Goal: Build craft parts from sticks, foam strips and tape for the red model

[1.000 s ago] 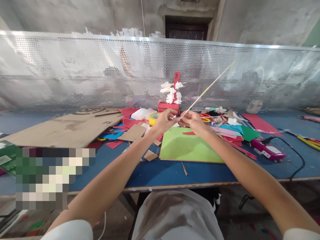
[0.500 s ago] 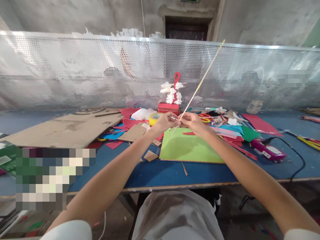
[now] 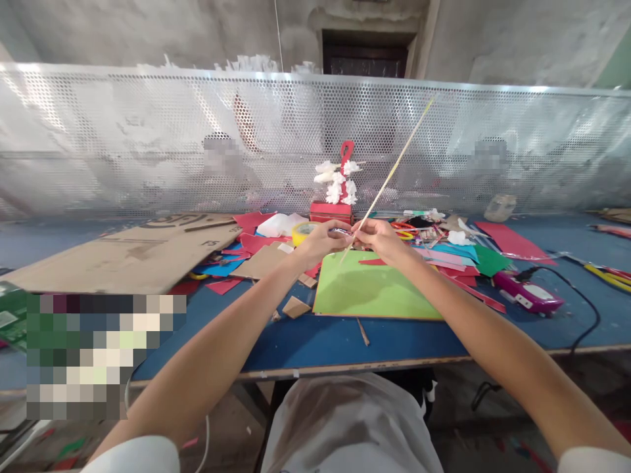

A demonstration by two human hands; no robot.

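Note:
My right hand (image 3: 379, 237) pinches the low end of a long thin pale stick (image 3: 394, 169), which slants up and to the right in front of the perforated screen. My left hand (image 3: 321, 242) is closed beside it, fingertips meeting the right hand's, with a small dark-and-silver thing in them that I cannot make out. Both hands hover over the far edge of a light green sheet (image 3: 369, 292) lying on the blue table (image 3: 320, 341).
A red box with white paper flowers (image 3: 336, 190) stands behind the hands, a yellow tape roll (image 3: 303, 231) to its left. Brown cardboard (image 3: 128, 253) covers the left side. Coloured paper scraps (image 3: 458, 259) and a purple glue gun (image 3: 527, 293) with a black cord lie at the right.
The stick has swung from a low slant to a steeper one, its tip rising toward the top of the screen. My hands have stayed almost in place.

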